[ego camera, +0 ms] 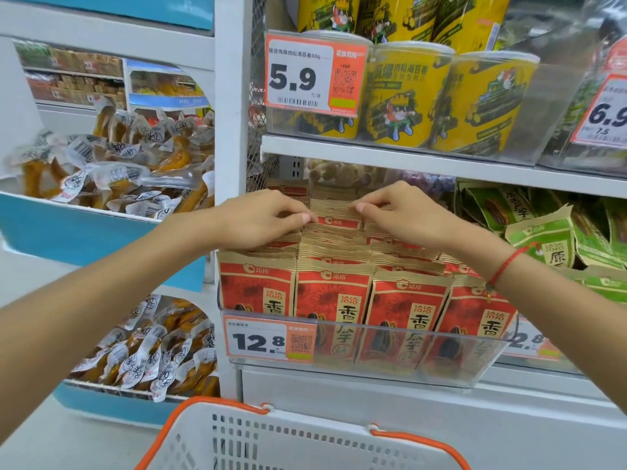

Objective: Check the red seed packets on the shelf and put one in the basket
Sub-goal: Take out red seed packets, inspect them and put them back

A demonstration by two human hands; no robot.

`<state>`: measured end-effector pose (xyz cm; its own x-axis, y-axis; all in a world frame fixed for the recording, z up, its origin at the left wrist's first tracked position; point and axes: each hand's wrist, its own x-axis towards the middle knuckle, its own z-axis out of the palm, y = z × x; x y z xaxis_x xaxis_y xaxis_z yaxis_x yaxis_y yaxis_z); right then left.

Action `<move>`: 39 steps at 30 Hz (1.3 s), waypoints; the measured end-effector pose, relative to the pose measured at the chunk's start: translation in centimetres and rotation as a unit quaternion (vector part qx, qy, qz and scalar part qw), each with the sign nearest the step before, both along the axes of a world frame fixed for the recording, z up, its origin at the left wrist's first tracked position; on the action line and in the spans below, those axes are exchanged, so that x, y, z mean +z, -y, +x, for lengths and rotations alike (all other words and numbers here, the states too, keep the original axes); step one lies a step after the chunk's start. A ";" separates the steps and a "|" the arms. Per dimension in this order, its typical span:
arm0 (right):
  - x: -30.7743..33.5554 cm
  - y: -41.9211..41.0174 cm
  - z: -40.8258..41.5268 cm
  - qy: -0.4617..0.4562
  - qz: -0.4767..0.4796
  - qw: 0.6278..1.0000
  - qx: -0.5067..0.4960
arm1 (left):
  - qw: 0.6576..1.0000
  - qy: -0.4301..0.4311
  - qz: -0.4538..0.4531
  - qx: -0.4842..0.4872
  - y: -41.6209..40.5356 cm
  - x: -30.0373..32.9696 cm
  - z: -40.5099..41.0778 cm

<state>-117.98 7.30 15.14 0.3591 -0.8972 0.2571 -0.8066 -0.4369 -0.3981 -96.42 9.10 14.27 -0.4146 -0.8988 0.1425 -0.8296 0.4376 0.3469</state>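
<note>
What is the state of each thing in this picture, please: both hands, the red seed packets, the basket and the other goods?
left hand: fingers curled, pinching a packet top in the back rows.
right hand: fingers curled, pinching the same packet top.
red seed packets: upright in rows inside the clear tray, sealed.
clear tray: on the shelf, full.
basket: below the shelf, no packet visible inside.
yellow tubs: upright, lids on.
green packets: lying tilted, loosely piled.
</note>
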 end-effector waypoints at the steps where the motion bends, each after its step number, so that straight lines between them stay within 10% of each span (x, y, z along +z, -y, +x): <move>1: -0.1 0.0 0.3 -0.016 0.005 1.000 -0.008 | 1.000 -0.002 0.004 -0.001 -0.4 -0.1 0.0; 20: -1.1 0.0 3.4 -0.040 -0.128 0.985 -0.113 | 0.988 0.143 -0.034 0.045 -1.2 -0.8 -0.3; 30: -0.1 -3.8 1.5 0.038 -0.259 0.965 -0.030 | 0.984 -0.116 -0.093 0.100 -1.9 -0.9 0.0; 39: 1.1 -7.8 0.6 0.134 -0.402 0.905 0.027 | 0.970 -0.165 -0.159 0.087 -5.2 1.7 -2.8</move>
